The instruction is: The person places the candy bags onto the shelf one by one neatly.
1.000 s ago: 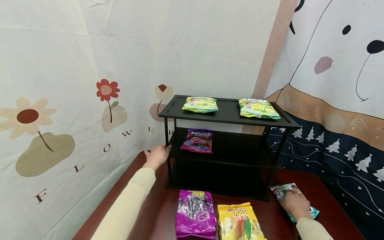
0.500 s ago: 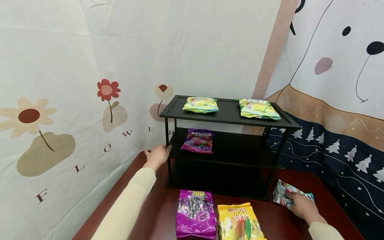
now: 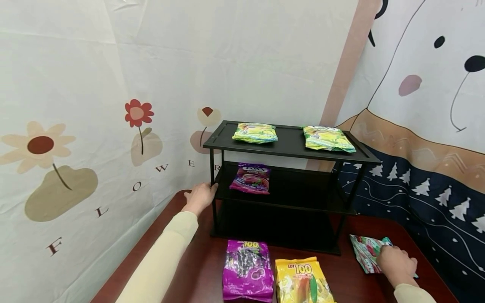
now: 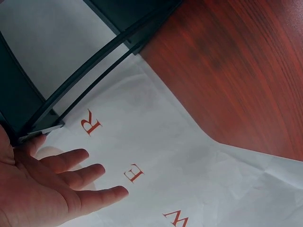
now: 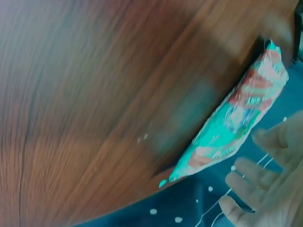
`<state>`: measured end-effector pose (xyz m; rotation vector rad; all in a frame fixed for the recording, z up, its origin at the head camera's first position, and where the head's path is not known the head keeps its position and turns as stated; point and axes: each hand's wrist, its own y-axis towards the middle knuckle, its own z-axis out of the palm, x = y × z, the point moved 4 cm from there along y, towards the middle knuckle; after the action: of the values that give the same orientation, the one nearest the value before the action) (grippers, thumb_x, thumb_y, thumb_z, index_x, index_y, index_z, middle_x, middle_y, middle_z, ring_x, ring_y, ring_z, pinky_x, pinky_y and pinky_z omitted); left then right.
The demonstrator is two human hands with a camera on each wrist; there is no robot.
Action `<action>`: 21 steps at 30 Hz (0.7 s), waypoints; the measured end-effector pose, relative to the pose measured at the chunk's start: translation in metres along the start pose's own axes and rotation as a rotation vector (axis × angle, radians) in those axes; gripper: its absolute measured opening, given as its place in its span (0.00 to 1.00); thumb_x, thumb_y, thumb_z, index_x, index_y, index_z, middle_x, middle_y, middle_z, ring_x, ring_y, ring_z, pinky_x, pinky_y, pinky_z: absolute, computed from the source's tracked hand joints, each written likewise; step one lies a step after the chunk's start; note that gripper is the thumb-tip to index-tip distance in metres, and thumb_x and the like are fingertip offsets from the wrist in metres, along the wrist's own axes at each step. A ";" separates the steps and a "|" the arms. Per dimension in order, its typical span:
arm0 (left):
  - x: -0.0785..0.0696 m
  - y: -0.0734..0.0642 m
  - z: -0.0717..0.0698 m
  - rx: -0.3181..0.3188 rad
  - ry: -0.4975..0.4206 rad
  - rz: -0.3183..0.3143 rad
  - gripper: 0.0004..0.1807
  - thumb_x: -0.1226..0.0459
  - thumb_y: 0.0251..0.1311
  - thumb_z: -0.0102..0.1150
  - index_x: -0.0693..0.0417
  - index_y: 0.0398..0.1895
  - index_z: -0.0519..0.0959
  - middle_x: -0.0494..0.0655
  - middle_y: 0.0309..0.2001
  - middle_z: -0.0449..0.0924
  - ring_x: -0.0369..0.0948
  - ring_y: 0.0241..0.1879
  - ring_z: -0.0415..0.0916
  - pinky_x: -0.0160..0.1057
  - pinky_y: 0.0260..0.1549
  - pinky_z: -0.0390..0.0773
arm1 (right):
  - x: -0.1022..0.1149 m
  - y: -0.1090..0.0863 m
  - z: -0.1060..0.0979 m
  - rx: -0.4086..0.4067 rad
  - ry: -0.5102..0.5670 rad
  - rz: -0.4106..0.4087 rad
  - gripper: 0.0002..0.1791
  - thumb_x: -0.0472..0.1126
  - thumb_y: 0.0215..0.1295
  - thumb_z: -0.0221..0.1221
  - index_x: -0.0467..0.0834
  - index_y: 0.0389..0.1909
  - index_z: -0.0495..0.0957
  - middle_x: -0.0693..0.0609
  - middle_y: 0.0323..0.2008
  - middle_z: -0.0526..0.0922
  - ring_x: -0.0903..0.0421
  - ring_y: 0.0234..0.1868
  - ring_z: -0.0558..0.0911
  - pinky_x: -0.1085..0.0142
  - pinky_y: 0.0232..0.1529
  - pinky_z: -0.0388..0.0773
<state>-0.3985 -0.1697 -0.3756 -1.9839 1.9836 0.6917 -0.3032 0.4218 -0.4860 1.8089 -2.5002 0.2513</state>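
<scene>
In the head view my left hand point(image 3: 200, 198) pinches the left side of a black three-tier rack point(image 3: 299, 206) at the middle shelf. The left wrist view shows the index fingertip against the rack's corner, the other fingers stretched out and the thumb hidden. On the table at the right lies a green-and-red candy bag point(image 3: 367, 252). My right hand point(image 3: 397, 263) overlaps this bag's right end in the head view. The right wrist view has the candy bag point(image 5: 236, 118) lying on the table, with the right-hand fingers point(image 5: 251, 175) loosely spread and a gap between them and the bag.
Two yellow-green candy bags, one left point(image 3: 255, 132) and one right point(image 3: 329, 139), lie on the top shelf. A purple candy bag point(image 3: 251, 179) leans on the middle shelf. In front stand a purple bag point(image 3: 248, 271) and a yellow bag point(image 3: 304, 281). Printed cloth point(image 3: 265, 63) hangs behind.
My right hand has lifted and turned the green-and-red candy bag, then set it down slightly right of before and let go. The left hand stays on the rack.
</scene>
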 end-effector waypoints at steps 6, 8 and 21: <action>-0.001 -0.001 -0.001 -0.010 -0.001 0.009 0.26 0.50 0.77 0.38 0.59 0.61 0.76 0.62 0.57 0.76 0.65 0.64 0.64 0.78 0.59 0.46 | 0.014 -0.002 0.004 -0.074 0.032 0.022 0.33 0.55 0.72 0.52 0.24 0.52 0.73 0.25 0.42 0.71 0.31 0.44 0.71 0.35 0.45 0.68; -0.001 -0.001 -0.001 -0.014 0.000 0.005 0.26 0.50 0.77 0.39 0.59 0.60 0.77 0.61 0.57 0.76 0.64 0.64 0.64 0.78 0.59 0.46 | 0.019 -0.001 0.008 -0.062 0.023 0.005 0.36 0.58 0.71 0.52 0.24 0.53 0.72 0.22 0.45 0.70 0.29 0.46 0.70 0.34 0.44 0.70; 0.001 0.000 -0.002 -0.013 0.005 -0.008 0.27 0.49 0.77 0.38 0.59 0.62 0.76 0.61 0.58 0.76 0.63 0.64 0.65 0.76 0.60 0.47 | 0.019 0.008 0.023 0.073 -0.015 -0.134 0.39 0.59 0.68 0.57 0.29 0.62 0.70 0.19 0.55 0.67 0.24 0.50 0.68 0.31 0.43 0.72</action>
<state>-0.3985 -0.1715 -0.3745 -2.0022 1.9783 0.7002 -0.3152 0.4029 -0.5072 2.0022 -2.3960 0.3278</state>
